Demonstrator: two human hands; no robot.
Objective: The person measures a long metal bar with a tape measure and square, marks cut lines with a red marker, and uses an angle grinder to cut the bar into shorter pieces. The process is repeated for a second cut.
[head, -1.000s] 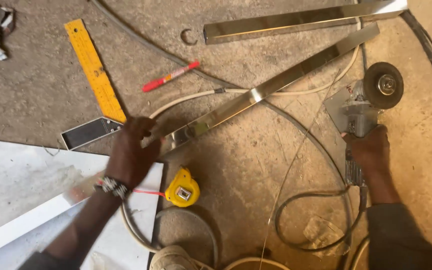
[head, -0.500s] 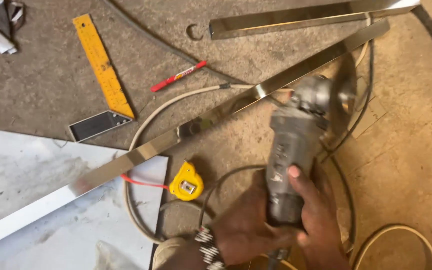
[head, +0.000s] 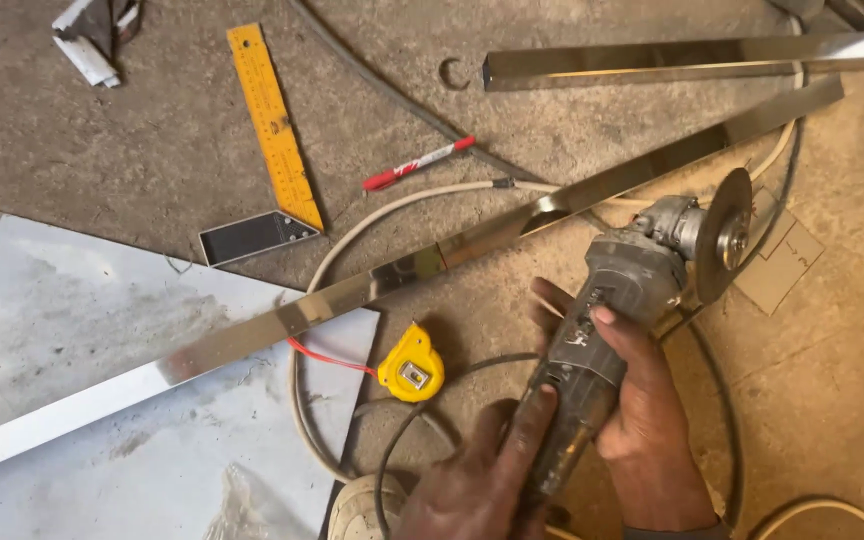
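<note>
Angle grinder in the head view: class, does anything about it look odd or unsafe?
Yes. The angle grinder, held in both hands, shows its cutting disc bare, with no guard visible, and cables trail loosely across the floor beneath it.

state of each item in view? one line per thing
angle grinder: off the floor, gripped in both hands, disc on edge
left hand: on the grinder's rear handle
right hand: wrapped round the grinder body
tape measure: lying on the floor
red marker: capped, lying flat
yellow square: flat on the floor
long steel bar: flat, one end over the metal sheet

Metal workshop: angle grinder (head: 642,290), steel bars (head: 592,195)
</note>
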